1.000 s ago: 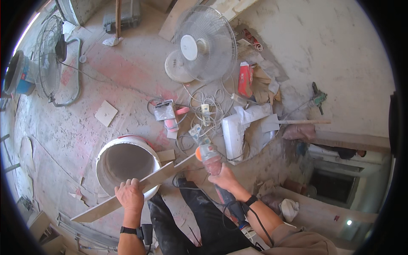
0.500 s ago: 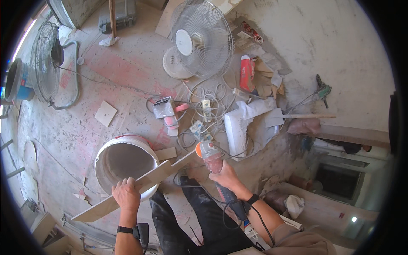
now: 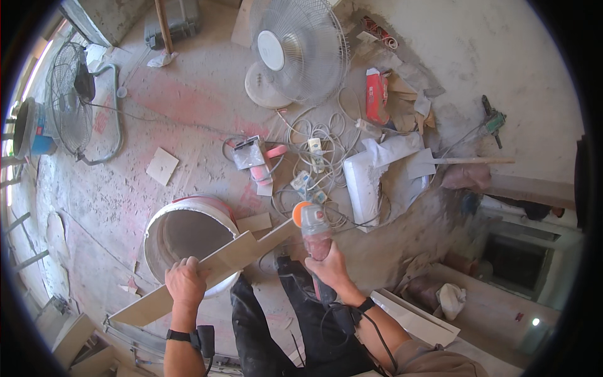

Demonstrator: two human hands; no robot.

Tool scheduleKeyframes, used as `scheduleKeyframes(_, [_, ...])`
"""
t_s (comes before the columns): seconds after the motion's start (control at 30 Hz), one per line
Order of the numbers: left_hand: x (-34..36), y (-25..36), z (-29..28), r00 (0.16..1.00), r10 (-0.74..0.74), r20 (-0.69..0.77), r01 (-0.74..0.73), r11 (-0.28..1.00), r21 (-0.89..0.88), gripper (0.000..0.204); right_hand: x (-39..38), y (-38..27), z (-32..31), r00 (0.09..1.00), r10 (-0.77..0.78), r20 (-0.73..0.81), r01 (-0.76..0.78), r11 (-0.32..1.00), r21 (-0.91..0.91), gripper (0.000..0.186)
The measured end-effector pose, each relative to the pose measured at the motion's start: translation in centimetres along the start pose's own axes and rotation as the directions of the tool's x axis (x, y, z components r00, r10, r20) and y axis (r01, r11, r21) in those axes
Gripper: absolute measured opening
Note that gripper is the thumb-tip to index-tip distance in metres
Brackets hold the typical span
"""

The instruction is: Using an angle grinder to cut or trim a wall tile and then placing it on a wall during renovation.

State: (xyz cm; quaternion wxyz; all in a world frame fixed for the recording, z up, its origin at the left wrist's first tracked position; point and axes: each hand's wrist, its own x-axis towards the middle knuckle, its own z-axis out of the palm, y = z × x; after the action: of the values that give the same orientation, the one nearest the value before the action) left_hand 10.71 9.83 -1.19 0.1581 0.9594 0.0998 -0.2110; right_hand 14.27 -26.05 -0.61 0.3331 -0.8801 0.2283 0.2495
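My left hand (image 3: 186, 282) grips a long beige tile strip (image 3: 239, 254) that lies slanted across the rim of a white bucket (image 3: 164, 217). My right hand (image 3: 329, 266) holds an angle grinder (image 3: 312, 227) with a dusty body and an orange disc guard. The grinder's head sits at the strip's far right end. My dark trouser legs show below, between both forearms.
A white standing fan (image 3: 295, 47) and a dark floor fan (image 3: 70, 100) stand on the dusty floor. Tangled cables and a power strip (image 3: 316, 154), tile offcuts (image 3: 162, 166), a red bag (image 3: 377, 97) and white sheets (image 3: 364, 182) lie ahead. A step edge runs at right.
The view has shifted slightly. Both hands keep their hold; the grinder stays at the strip's end.
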Motion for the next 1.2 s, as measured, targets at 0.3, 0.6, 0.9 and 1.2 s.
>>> scheduleKeyframes(0.3, [-1.0,0.0,-0.2,0.991,0.086,-0.102,-0.086,0.996,0.007,0.030,-4.7,1.9,3.0,0.984,-0.163,-0.073,0.175,0.962,0.208,0.071])
scheduleKeyframes(0.6, [2.2,-3.3,-0.3,0.997,-0.072,-0.034,0.067,0.988,-0.142,0.049,-6.5,-0.7,-1.9,0.948,-0.284,-0.147,0.310,0.927,0.212,0.068])
scheduleKeyframes(0.9, [4.9,-5.2,3.6,0.981,-0.154,0.115,0.178,0.953,-0.247,0.051,-0.9,-4.6,0.5,0.961,-0.265,0.077,0.270,0.960,-0.072,0.064])
scheduleKeyframes(1.2, [3.6,-3.0,1.9,0.967,-0.190,0.170,0.231,0.934,-0.273,0.045,0.6,-10.7,-1.8,0.759,-0.080,0.646,-0.366,0.768,0.525,0.049])
